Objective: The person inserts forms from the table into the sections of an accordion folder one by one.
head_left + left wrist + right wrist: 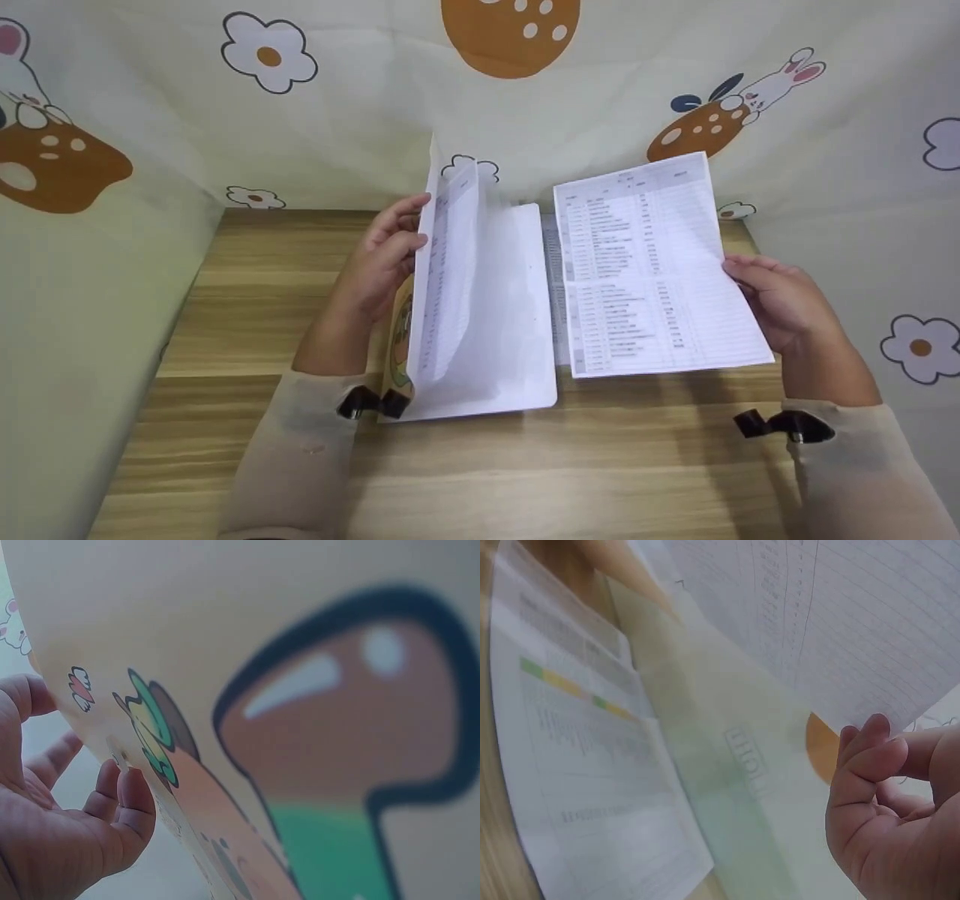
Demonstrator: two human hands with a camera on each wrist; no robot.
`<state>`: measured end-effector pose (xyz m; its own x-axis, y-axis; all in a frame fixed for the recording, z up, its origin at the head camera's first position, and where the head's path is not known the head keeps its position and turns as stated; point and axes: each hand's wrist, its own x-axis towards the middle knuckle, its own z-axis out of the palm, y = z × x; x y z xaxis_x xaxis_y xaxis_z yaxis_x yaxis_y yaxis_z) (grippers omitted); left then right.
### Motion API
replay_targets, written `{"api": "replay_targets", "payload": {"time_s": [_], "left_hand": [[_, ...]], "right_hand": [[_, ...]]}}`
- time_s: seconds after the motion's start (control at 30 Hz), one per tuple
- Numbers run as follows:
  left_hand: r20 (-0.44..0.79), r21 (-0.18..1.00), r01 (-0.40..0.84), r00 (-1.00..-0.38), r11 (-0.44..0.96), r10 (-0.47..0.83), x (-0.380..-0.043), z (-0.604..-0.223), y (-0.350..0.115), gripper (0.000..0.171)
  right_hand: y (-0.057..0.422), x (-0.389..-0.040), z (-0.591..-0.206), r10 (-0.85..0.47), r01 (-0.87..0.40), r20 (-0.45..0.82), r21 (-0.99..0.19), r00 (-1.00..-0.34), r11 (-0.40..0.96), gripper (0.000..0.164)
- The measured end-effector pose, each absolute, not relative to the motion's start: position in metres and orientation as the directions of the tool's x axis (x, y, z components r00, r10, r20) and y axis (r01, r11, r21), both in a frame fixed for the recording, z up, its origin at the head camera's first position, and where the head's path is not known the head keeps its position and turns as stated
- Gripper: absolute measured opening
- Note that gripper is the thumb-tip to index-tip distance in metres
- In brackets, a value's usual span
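Observation:
My left hand (386, 259) pinches the left edge of a standing-open folder (517, 315) between thumb and fingers. Cartoon drawings cover the outside of its front cover (112, 607), which fills much of the left wrist view. Inside, a printed page (450, 262) leans with the raised cover, and the white right side lies on the table. My right hand (787, 300) pinches the right edge of a loose printed sheet (637, 277) bearing a table of text. This sheet is tilted up beside the folder. In the right wrist view, thumb and fingertips (874, 735) meet at its edge.
Between folder and raised sheet shows a strip of another printed paper (555, 262). The wooden table (570, 472) backs onto a patterned cloth (360, 135), which also hangs at both sides. Black straps (810, 426) sit around both sleeved wrists.

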<state>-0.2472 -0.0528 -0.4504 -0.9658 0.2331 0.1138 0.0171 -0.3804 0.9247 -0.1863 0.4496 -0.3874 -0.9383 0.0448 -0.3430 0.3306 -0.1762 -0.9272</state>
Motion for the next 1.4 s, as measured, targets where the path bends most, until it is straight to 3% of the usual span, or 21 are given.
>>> {"api": "replay_targets", "payload": {"time_s": [0.3,0.67,1.4], "left_hand": [[0.126,0.926,0.026,-0.962,-0.376,0.242,-0.247,-0.453,-0.054,0.06],[0.122,0.922,0.021,-0.964,-0.387,0.238,-0.247,-0.452,-0.053,0.059],[0.107,0.931,0.007,-0.961,-0.366,0.253,-0.247,-0.453,-0.05,0.058]], "right_hand": [[0.423,-0.184,-0.377,-0.06,0.252,-0.245,-0.937,-0.968,-0.242,0.027],[0.386,-0.187,-0.363,-0.083,0.215,-0.2,-0.946,-0.976,-0.244,0.026],[0.338,-0.183,-0.369,0.003,0.126,-0.128,-0.98,-0.992,-0.153,0.023]]}}
